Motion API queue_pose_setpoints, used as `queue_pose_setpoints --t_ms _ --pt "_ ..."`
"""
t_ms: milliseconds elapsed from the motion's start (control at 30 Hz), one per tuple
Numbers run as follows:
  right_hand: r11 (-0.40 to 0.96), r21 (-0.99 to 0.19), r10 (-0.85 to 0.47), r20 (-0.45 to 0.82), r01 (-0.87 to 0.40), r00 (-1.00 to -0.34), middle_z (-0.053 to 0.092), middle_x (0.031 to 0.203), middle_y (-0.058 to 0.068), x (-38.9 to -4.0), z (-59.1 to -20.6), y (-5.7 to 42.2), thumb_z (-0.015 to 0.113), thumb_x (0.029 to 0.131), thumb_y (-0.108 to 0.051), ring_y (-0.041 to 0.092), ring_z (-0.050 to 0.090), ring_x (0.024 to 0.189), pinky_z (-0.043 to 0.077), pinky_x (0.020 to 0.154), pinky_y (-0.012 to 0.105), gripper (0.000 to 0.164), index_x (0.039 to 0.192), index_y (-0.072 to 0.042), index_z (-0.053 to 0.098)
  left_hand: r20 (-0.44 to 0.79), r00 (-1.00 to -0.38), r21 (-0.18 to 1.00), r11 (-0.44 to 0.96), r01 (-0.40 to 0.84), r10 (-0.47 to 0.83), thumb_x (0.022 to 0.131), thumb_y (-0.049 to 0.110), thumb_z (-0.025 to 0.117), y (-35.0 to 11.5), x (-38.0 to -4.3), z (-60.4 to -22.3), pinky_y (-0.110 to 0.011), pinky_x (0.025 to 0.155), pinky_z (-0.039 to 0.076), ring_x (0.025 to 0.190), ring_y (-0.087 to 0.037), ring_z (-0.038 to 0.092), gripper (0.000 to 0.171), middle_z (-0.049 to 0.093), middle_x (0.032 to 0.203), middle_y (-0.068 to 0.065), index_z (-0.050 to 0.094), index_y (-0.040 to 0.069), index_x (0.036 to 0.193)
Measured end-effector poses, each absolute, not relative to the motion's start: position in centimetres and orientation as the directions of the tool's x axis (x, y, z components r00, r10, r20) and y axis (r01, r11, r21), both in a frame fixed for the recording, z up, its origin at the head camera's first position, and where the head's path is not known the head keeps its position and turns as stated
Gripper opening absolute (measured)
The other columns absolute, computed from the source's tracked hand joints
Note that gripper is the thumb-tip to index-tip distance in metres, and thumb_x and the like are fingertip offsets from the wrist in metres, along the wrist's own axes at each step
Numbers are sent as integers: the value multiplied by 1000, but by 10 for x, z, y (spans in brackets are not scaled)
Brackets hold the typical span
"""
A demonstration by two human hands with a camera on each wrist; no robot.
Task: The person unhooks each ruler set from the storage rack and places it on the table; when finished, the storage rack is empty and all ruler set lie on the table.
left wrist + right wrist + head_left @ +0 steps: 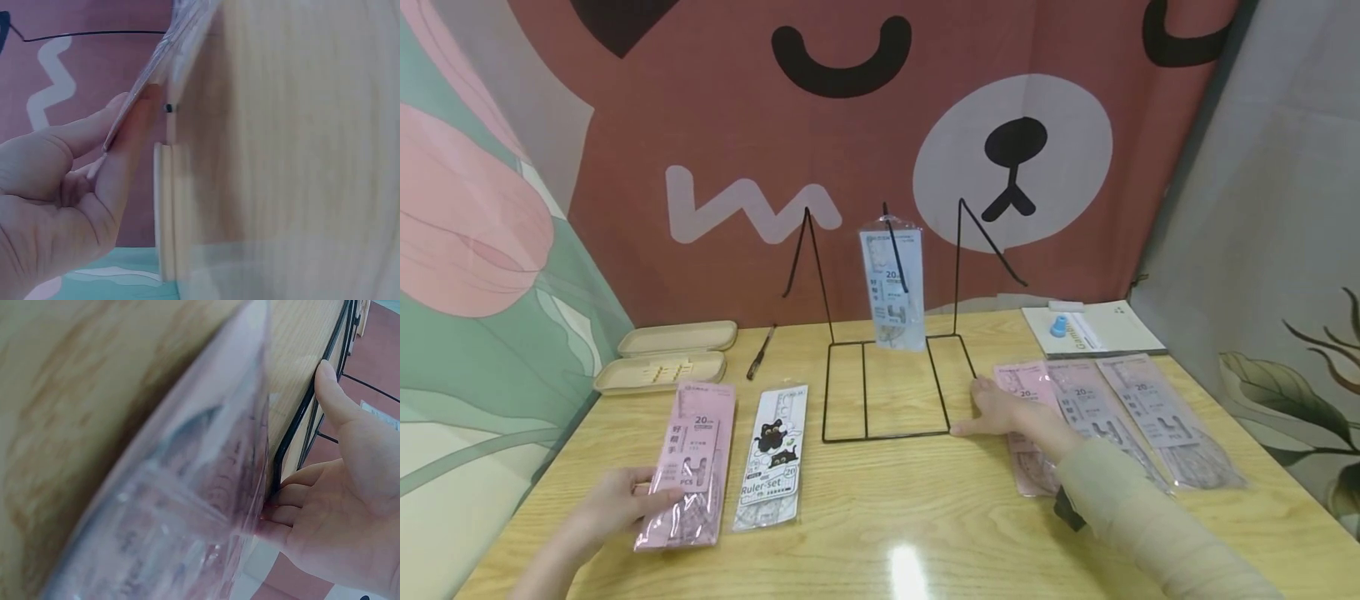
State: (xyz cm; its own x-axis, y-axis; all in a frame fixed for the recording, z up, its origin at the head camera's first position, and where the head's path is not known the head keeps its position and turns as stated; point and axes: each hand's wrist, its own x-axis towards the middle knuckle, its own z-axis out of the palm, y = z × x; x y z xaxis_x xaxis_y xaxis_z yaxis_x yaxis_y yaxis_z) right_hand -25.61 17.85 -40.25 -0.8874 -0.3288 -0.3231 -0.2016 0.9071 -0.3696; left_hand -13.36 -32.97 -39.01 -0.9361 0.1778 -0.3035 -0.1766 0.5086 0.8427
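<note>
On the left, my left hand pinches a pink ruler-set packet by its lower left edge, thumb on the printed front. The left wrist view shows the packet edge-on between thumb and fingers, tilted up off the wooden table. My right hand grips the front right corner of a black wire display rack. In the right wrist view, the thumb of this hand lies along the wire and the other fingers bend at it. A blue ruler-set packet hangs from the rack's middle hook.
A white cat-print ruler packet lies left of the rack. Three pinkish packets, the outermost among them, lie right of it, partly behind my right arm. Farther back are an opened beige case, a pen and a pad with small items.
</note>
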Motion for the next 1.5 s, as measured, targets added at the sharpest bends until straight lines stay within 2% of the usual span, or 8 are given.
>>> queue_pose_setpoints --t_ms 133,233,300,400,600,867,1200,1500 --pt "909 -364 -328 -325 -203 -887 8 151 34 -257 -404 179 61 83 -57 45 9 142 13 118 52 106 143 16 13 -309 -946 767 612 -190 93 89 20 64 -325 -137 -391 -29 61 57 70 -17 67 62 71 86 -11 38 -24 126" --pt "908 -365 -331 -323 -206 -887 8 151 34 -258 -406 180 61 83 -57 45 9 142 12 118 52 107 143 16 13 -228 -973 653 747 -123 39 88 25 65 -318 -143 -384 -40 75 58 90 -36 67 68 65 105 -29 37 -23 128" --pt "907 -368 -332 -322 -206 -887 8 151 34 -259 -406 180 61 83 -57 46 9 142 12 118 53 107 143 16 13 -166 -985 573 817 -67 36 89 30 64 -313 -148 -377 -51 88 52 108 -49 56 75 53 122 -38 32 -23 131" --pt "908 -367 -329 -319 -204 -889 8 151 34 -259 -407 181 62 82 -58 45 9 142 13 118 52 107 143 16 13 -91 -992 551 834 23 87 92 35 60 -305 -155 -369 -63 99 37 125 -57 34 82 34 137 -41 23 -22 137" --pt "908 -366 -329 -321 -204 -888 8 151 34 -260 -408 183 61 81 -59 46 9 142 12 118 53 109 143 16 13 82 -986 695 700 162 147 91 32 62 -270 -180 -360 -62 108 26 133 -52 27 81 28 145 -35 20 -13 144" --pt "905 -366 -341 -318 -217 -885 8 151 34 -259 -407 183 61 82 -57 45 9 142 13 118 52 107 143 16 13 82 -972 823 534 191 222 91 36 62 -205 -228 -363 -54 116 16 143 -39 16 86 19 155 -23 12 -2 149" --pt "889 -380 -373 -281 -254 -884 10 149 37 -258 -405 181 62 83 -55 47 11 141 14 118 52 106 142 19 13 96 -965 837 505 210 243 91 36 61 -142 -274 -363 -49 117 21 144 -31 20 81 23 155 -17 16 3 150" --pt "897 -372 -356 -293 -237 -887 9 150 36 -256 -402 181 62 83 -56 45 10 142 13 118 52 106 142 18 14 37 -975 912 392 123 220 89 42 62 -102 -305 -366 -45 117 24 145 -25 20 85 23 157 -8 13 12 152"
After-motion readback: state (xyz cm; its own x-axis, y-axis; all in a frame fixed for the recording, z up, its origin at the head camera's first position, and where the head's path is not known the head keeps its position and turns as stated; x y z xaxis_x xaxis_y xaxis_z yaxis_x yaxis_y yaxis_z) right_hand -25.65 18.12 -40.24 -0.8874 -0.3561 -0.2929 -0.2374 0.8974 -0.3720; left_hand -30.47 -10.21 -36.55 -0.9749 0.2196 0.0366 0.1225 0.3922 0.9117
